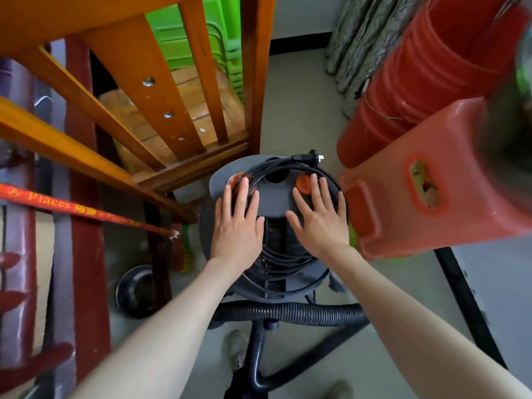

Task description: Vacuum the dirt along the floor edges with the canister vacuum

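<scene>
The grey canister vacuum (276, 197) stands on the floor in the middle of the head view. A black power cord (288, 168) is coiled on its top, the plug (309, 157) lying at the far rim. Two orange buttons (303, 184) sit on the lid. My left hand (237, 223) lies flat on the left side of the lid, fingers straight over the cord and the left button. My right hand (319, 218) lies flat on the right side, fingertips by the right button. The black ribbed hose (290, 312) curls across the floor in front of the canister.
An orange wooden chair (184, 110) stands close on the left, green plastic stools (221, 38) behind it. Red plastic stools (426, 180) and stacked red buckets (417, 90) crowd the right. A curtain (359, 53) hangs at the back. A dark bowl (135, 292) lies on the floor at left.
</scene>
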Available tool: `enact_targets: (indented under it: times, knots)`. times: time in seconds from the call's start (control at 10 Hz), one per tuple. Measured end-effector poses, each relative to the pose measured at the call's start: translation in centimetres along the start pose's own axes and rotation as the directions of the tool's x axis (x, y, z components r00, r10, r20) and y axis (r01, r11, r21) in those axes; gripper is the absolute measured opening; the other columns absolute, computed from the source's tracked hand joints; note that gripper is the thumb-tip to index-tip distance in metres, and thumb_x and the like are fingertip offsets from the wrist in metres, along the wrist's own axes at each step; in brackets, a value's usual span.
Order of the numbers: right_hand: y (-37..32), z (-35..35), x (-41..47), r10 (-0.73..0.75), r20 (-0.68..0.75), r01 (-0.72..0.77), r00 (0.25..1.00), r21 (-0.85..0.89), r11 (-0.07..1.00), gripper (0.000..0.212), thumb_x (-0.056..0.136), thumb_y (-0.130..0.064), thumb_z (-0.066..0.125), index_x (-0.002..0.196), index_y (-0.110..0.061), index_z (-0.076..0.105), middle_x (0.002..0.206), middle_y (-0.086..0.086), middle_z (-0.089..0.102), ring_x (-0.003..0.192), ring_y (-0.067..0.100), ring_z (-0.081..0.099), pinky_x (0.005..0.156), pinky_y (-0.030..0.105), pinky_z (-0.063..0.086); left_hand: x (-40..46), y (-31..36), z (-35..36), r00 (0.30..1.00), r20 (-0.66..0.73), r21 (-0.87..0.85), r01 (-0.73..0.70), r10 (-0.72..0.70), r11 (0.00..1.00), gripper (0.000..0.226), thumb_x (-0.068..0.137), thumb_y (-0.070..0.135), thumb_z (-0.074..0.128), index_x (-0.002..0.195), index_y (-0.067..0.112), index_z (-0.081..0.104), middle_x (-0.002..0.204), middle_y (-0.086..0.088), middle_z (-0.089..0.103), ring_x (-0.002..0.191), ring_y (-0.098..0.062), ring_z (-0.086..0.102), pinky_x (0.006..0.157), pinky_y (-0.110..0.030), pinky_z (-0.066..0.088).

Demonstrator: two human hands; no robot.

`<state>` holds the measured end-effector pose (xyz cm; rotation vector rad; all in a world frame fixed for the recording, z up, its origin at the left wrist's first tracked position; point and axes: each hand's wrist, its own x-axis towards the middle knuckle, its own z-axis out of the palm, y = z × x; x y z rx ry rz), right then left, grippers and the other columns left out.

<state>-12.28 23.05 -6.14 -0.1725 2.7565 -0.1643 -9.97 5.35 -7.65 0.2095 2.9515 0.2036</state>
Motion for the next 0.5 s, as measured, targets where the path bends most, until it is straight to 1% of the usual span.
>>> enact_targets:
  times: [0.1,0.2,0.3,0.4,0.5]
  knots:
    - [1.3,-0.3,1.2,-0.088,-0.005,0.087,0.996,-0.072,0.994,0.056,0.103,-0.051,0.015,0.157,-0.035,0.014,0.164,0.006,-0.015,0.151,0.022,-0.015,0.119,0.048,-0.008,0.0,0.4,0.2,1.0,0.0,-0.011,0.028,-0.028,1.0,0.058,0.101,0.035,0.031,0.152,0.01,0.019,0.16,-0.015,0.0,0.146,-0.038,0.004,0.117,-0.049,0.012]
    - [1.7,-0.1,1.2,-0.099,0.01,0.1,0.995,-0.117,0.988,0.055,0.103,-0.049,0.01,0.156,-0.037,0.01,0.164,0.007,-0.017,0.151,0.023,-0.016,0.119,0.048,-0.009,-0.1,0.6,0.3,0.999,0.018,-0.006,0.04,-0.039,0.999,0.059,0.101,0.036,0.027,0.153,0.01,0.016,0.16,-0.014,-0.003,0.146,-0.038,0.002,0.118,-0.05,0.012]
    - [1.7,-0.2,1.4,-0.085,0.046,0.09,0.995,-0.123,0.988,0.057,0.101,-0.051,0.005,0.156,-0.039,0.003,0.162,0.006,-0.023,0.149,0.022,-0.021,0.118,0.048,-0.012,0.1,0.4,0.3,0.999,0.019,0.013,0.037,-0.037,0.999,0.059,0.101,0.036,0.027,0.153,0.01,0.015,0.16,-0.014,-0.003,0.146,-0.038,0.001,0.117,-0.05,0.011]
    - [0.9,-1.5,1.1,-0.048,0.111,0.057,0.993,-0.082,0.995,0.056,0.104,-0.05,0.01,0.157,-0.036,0.001,0.162,0.008,-0.023,0.149,0.023,-0.022,0.118,0.051,-0.012,0.1,0.5,0.1,0.998,0.041,0.025,0.042,-0.043,0.999,0.059,0.101,0.037,0.024,0.153,0.011,0.01,0.16,-0.014,-0.008,0.146,-0.037,-0.004,0.117,-0.05,0.008]
    - [-0.2,-4.3,-0.2,-0.002,-0.027,0.009,1.0,0.258,0.966,0.058,0.105,-0.046,0.031,0.157,-0.029,0.014,0.166,0.008,-0.001,0.152,0.024,-0.012,0.12,0.05,-0.009,0.1,0.6,0.1,0.998,0.047,0.027,0.032,-0.034,0.999,0.059,0.102,0.037,0.022,0.154,0.012,0.007,0.16,-0.013,-0.011,0.146,-0.036,-0.007,0.117,-0.05,0.005]
